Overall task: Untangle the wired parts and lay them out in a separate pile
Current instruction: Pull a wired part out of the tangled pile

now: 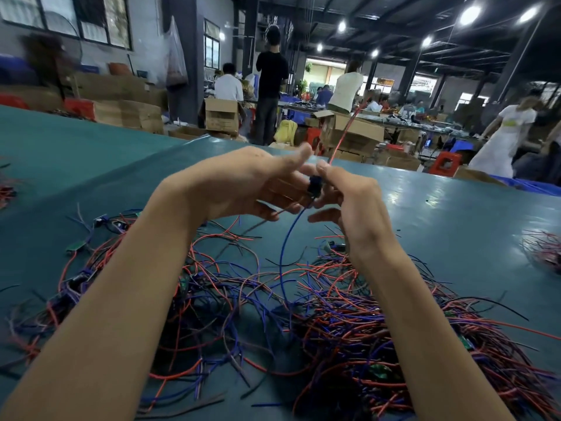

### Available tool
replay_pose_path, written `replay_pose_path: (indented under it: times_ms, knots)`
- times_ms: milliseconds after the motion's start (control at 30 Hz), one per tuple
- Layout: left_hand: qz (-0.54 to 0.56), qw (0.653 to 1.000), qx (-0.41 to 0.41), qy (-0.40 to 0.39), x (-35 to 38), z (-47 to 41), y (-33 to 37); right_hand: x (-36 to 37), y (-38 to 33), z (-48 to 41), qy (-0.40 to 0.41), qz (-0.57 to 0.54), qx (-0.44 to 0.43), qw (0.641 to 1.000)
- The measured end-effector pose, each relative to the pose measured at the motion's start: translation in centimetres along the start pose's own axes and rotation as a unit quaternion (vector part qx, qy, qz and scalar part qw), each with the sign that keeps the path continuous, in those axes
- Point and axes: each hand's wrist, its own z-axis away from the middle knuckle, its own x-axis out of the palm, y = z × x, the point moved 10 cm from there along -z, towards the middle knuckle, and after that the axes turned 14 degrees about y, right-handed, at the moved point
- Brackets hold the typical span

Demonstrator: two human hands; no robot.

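Pinching a small black wired part point(313, 187) between them, the left hand point(239, 183) and the right hand point(353, 205) are held up over the table. The right thumb and forefinger clamp its top, and the left fingers curl against it from below. A thin red wire point(344, 132) rises from it toward the far right. A blue wire point(287, 247) hangs down into the tangled heap of red, blue and black wires point(334, 314), which lies near on the teal table cover point(440, 214). A smaller bunch of wires point(543, 250) lies at the right edge.
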Motion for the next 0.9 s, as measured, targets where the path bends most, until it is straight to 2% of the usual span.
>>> replay_pose_path:
  times_ms: [100,233,400,533,733,900]
  knots:
    - [-0.031,0.999,0.043,-0.006,1.3,0.5,1.2,0.2,0.8,-0.1,-0.026,-0.019,0.029,0.999]
    - [-0.027,0.996,0.058,0.069,1.0,0.0,1.6,0.5,1.4,-0.4,-0.057,-0.022,0.063,0.996]
    - [0.055,0.983,0.055,0.164,-0.6,-0.5,1.7,0.2,2.2,-0.2,-0.057,-0.027,0.118,0.991]
    - [0.055,0.97,0.056,0.229,-2.1,-0.8,1.3,1.4,1.9,0.6,-0.128,0.013,0.103,0.986]
    - [-0.006,0.967,0.093,0.237,-2.0,-1.2,1.4,3.2,2.6,1.9,-0.172,-0.035,0.154,0.972]
    - [0.098,0.977,0.061,0.178,-0.3,-1.8,0.6,5.2,3.2,3.1,-0.186,-0.174,0.239,0.937]
